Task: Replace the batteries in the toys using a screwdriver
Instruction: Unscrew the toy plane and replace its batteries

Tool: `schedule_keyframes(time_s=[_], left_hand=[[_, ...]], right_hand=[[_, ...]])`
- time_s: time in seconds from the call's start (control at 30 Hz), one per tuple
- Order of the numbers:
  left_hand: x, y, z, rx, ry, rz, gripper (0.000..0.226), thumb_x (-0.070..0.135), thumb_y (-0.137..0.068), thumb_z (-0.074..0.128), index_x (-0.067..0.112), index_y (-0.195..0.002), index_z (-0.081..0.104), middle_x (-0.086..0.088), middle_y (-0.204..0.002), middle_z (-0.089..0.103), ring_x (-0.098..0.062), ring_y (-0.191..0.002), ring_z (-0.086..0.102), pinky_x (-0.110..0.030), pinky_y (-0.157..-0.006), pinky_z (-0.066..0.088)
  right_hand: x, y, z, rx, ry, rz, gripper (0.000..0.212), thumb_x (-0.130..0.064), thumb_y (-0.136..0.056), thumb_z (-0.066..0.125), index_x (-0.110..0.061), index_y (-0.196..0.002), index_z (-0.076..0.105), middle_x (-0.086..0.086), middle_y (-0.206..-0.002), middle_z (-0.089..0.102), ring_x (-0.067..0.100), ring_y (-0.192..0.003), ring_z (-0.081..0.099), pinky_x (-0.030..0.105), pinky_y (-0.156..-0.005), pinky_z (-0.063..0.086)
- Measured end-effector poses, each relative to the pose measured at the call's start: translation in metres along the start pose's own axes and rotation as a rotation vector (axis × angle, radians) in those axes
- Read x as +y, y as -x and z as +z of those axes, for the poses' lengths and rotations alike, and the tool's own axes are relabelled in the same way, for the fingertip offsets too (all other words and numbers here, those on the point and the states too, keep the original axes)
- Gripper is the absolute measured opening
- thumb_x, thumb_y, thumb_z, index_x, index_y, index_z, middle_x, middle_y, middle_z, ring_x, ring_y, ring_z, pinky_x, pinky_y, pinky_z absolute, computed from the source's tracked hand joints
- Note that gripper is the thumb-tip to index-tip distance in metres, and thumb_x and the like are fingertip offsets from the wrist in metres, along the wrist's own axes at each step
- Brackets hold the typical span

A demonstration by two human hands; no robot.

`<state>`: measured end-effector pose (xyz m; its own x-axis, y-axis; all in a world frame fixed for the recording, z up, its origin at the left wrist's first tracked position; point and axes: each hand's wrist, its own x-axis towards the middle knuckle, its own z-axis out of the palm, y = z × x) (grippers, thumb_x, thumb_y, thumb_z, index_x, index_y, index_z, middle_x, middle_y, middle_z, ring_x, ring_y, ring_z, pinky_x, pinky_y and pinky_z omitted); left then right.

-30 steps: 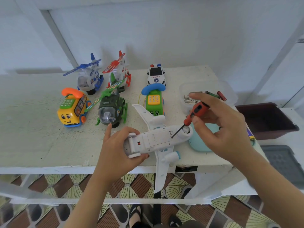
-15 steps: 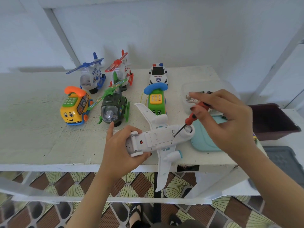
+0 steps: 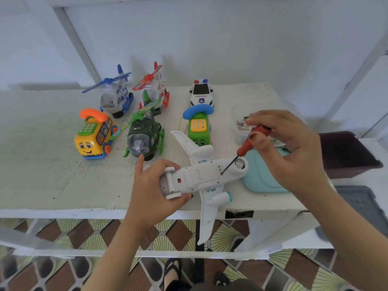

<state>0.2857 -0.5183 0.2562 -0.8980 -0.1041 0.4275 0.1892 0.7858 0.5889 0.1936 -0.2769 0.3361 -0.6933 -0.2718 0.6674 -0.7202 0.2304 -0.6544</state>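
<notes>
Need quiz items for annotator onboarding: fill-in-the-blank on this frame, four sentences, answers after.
1. The right hand holds a screwdriver with a ____ handle.
2. The left hand grips the white toy plane, and the screwdriver's ____ touches its underside.
3. The toy car has a hood that reads ____.
4. The toy phone with the orange handset has a ____ body.
Missing words: red, tip, POLICE, yellow.

Pretty bright, soft even light, faint shadows on the wall (image 3: 231, 49) behind the table (image 3: 42, 164), fisheye bending lines past its edges.
</notes>
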Motion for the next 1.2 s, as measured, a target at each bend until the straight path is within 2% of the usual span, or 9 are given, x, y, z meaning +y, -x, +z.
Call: schedule_keyframes(time_s=[0.17, 0.37, 0.43, 0.6, 0.7, 0.8, 0.93, 1.03, 1.2], left_hand=[[0.000, 0.000, 0.000, 0.004, -0.012, 0.000, 0.042, 0.049, -0.063, 0.072, 0.024, -0.094, 0.057, 0.021, -0.090, 0.060, -0.001, -0.083, 0.059, -0.046, -0.122, 0.006], [0.001, 0.000, 0.000, 0.004, -0.005, -0.002, 0.041, 0.048, -0.063, 0.072, 0.025, -0.093, 0.056, 0.021, -0.090, 0.060, -0.001, -0.082, 0.059, -0.044, -0.122, 0.005], [0.001, 0.000, 0.000, 0.005, 0.000, -0.005, 0.041, 0.049, -0.063, 0.072, 0.026, -0.093, 0.056, 0.021, -0.090, 0.060, -0.001, -0.083, 0.060, -0.043, -0.122, 0.005], [0.001, 0.000, -0.001, 0.001, 0.004, -0.005, 0.041, 0.049, -0.063, 0.072, 0.028, -0.093, 0.054, 0.020, -0.089, 0.061, -0.001, -0.082, 0.060, -0.046, -0.122, 0.005], [0.001, 0.000, 0.000, 0.004, -0.004, -0.002, 0.042, 0.049, -0.063, 0.072, 0.025, -0.093, 0.055, 0.021, -0.090, 0.060, -0.001, -0.082, 0.060, -0.046, -0.122, 0.006], [0.001, 0.000, 0.000, 0.008, -0.010, 0.001, 0.042, 0.049, -0.063, 0.072, 0.022, -0.092, 0.057, 0.022, -0.090, 0.060, 0.000, -0.083, 0.059, -0.043, -0.122, 0.005], [0.001, 0.000, 0.000, 0.005, -0.007, -0.005, 0.042, 0.049, -0.063, 0.072, 0.024, -0.093, 0.057, 0.022, -0.090, 0.060, -0.002, -0.082, 0.060, -0.040, -0.122, 0.003], [0.001, 0.000, 0.000, 0.005, -0.002, -0.007, 0.041, 0.048, -0.063, 0.072, 0.024, -0.092, 0.056, 0.021, -0.089, 0.060, -0.003, -0.082, 0.060, -0.042, -0.122, 0.003], [0.003, 0.000, -0.001, 0.012, -0.004, 0.002, 0.041, 0.048, -0.064, 0.071, 0.021, -0.092, 0.057, 0.022, -0.090, 0.059, -0.003, -0.082, 0.060, -0.042, -0.122, 0.004]], right_hand=[[-0.002, -0.004, 0.006, 0.056, 0.021, -0.022, 0.017, -0.020, -0.088, 0.063, -0.023, -0.105, 0.066, -0.017, -0.074, 0.068, 0.002, -0.085, 0.061, 0.021, -0.095, 0.042], [-0.005, -0.009, 0.003, -0.057, -0.006, 0.027, 0.018, -0.019, -0.090, 0.051, -0.020, -0.100, 0.065, -0.006, -0.085, 0.071, 0.003, -0.093, 0.065, 0.049, -0.102, 0.043], [-0.006, -0.010, 0.002, -0.078, 0.002, 0.029, 0.018, -0.023, -0.089, 0.048, -0.028, -0.096, 0.065, -0.004, -0.083, 0.072, -0.004, -0.101, 0.062, 0.041, -0.112, 0.033], [-0.008, -0.016, 0.003, 0.008, 0.017, 0.012, 0.008, -0.031, -0.086, 0.064, -0.035, -0.092, 0.068, -0.020, -0.079, 0.065, 0.005, -0.090, 0.060, 0.033, -0.085, 0.048], [-0.006, -0.017, 0.003, -0.013, -0.008, 0.018, 0.014, -0.020, -0.090, 0.064, -0.026, -0.101, 0.069, -0.014, -0.069, 0.069, 0.002, -0.085, 0.063, 0.044, -0.098, 0.043], [-0.004, -0.017, 0.001, -0.086, -0.019, 0.066, 0.021, -0.014, -0.093, 0.054, -0.019, -0.109, 0.066, -0.011, -0.080, 0.071, 0.002, -0.091, 0.065, 0.056, -0.106, 0.036], [-0.006, -0.016, 0.002, -0.127, -0.036, 0.074, 0.022, -0.023, -0.092, 0.049, -0.034, -0.104, 0.064, -0.005, -0.084, 0.072, -0.006, -0.117, 0.054, 0.041, -0.115, 0.028], [-0.008, -0.018, 0.003, -0.052, -0.027, 0.038, 0.011, -0.034, -0.086, 0.061, -0.038, -0.095, 0.065, -0.008, -0.085, 0.068, -0.002, -0.103, 0.058, 0.026, -0.099, 0.042], [-0.008, -0.021, 0.003, -0.055, -0.016, 0.095, 0.018, -0.025, -0.088, 0.063, -0.033, -0.103, 0.066, -0.014, -0.079, 0.070, 0.001, -0.089, 0.065, 0.049, -0.112, 0.031]])
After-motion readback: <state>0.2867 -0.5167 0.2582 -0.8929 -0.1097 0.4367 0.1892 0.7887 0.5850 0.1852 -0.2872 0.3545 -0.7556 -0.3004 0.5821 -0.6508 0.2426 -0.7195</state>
